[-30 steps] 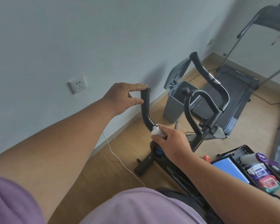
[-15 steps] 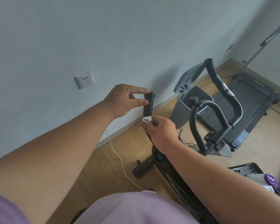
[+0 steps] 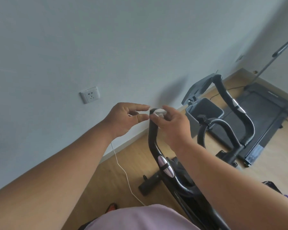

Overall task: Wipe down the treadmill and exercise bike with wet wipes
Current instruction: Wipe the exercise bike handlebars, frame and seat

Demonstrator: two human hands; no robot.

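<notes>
At the top of the near black handlebar [image 3: 152, 140] of the exercise bike [image 3: 181, 183], a small white wet wipe [image 3: 159, 112] is pinched in the right hand [image 3: 171, 125]. The wipe is pressed on the very tip of the bar, and the fingers of that hand are curled round it. Just to the left of the bar tip, the left hand [image 3: 125, 119] is held in the air, with its thumb and first finger reaching out straight toward the bar. Nothing is gripped in it, and it cannot be told if the bar is touched by its fingertips. A shiny silver pad [image 3: 165, 166] is seen lower down on the same bar. The far handlebar [image 3: 231, 103] is seen to the right, standing free. Behind the bike, a grey bin [image 3: 204, 112] with its lid up is set by the wall. The black treadmill [image 3: 259, 113] is laid on the wood floor [image 3: 131, 163] past the bin. A white socket [image 3: 89, 94] is fixed on the wall, and a thin white cord [image 3: 123, 171] is seen hanging down to the floor.
</notes>
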